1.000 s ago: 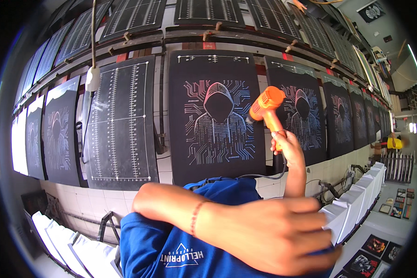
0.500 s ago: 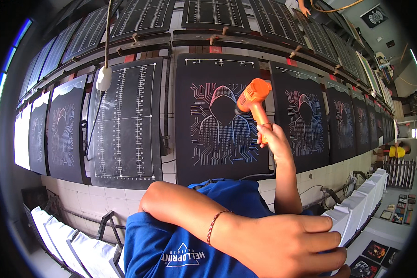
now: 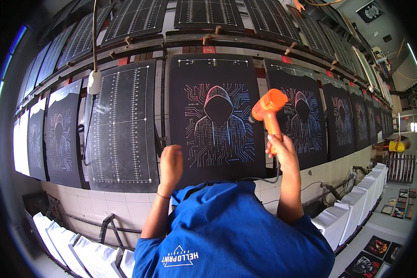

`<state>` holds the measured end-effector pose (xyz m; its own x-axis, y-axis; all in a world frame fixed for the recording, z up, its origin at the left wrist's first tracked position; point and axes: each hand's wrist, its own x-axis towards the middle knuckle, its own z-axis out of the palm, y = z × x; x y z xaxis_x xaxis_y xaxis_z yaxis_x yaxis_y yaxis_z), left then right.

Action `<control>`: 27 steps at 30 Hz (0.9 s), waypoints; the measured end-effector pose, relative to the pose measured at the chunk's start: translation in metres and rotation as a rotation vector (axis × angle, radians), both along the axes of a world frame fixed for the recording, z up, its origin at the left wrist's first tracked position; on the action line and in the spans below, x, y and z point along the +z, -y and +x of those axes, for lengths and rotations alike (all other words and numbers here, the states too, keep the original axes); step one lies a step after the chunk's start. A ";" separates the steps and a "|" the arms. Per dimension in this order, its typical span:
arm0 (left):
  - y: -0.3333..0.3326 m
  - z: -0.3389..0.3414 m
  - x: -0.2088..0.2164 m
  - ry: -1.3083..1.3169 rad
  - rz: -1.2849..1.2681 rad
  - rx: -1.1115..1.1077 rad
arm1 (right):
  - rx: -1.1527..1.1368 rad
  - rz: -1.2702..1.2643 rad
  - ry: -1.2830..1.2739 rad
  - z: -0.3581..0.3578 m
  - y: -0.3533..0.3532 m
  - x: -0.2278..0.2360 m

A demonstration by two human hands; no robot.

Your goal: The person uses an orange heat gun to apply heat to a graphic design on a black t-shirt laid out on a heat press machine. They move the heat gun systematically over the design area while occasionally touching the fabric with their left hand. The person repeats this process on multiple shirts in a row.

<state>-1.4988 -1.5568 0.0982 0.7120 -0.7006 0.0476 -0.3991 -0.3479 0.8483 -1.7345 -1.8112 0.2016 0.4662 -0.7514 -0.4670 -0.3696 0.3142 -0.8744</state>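
My right hand (image 3: 285,153) is wrapped round the handle of an orange heat gun (image 3: 269,109). Its dark nozzle points left, over the right edge of a black T-shirt (image 3: 213,171). That shirt lies flat on a dark printing board (image 3: 213,59) and carries a hooded-figure print (image 3: 219,123) with circuit lines in pink to blue. Close to the shirt's lower left edge is my left hand (image 3: 171,164), fingers curled in, with nothing visible in them. A cord runs from the gun's handle down past the shirt's lower edge.
Left of the shirt is a bare ruled board (image 3: 120,125); a white plug connector (image 3: 94,82) hangs above it on a cable. More printed shirts (image 3: 303,120) line the row on both sides. Wooden rails (image 3: 204,38) and further boards lie beyond. White cloth stacks (image 3: 338,222) stand behind me.
My left hand has swung from close in front of me at the lower right to the shirt's lower left. The heat gun has moved right and slightly down, off the print's middle.
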 end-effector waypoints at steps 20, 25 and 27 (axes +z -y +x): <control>-0.022 -0.024 -0.102 -0.012 0.251 0.248 | 0.062 0.068 0.046 0.019 -0.017 -0.002; -0.018 -0.018 -0.102 -0.046 0.268 0.232 | -0.093 0.054 0.033 -0.012 -0.002 -0.003; -0.020 -0.018 -0.104 -0.045 0.263 0.233 | -0.066 0.068 0.039 -0.006 -0.006 -0.003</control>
<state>-1.5169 -1.5373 -0.0058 0.8515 -0.5030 -0.1481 -0.2474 -0.6344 0.7324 -1.7408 -1.8051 0.1988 0.4358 -0.7480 -0.5006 -0.3124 0.3959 -0.8635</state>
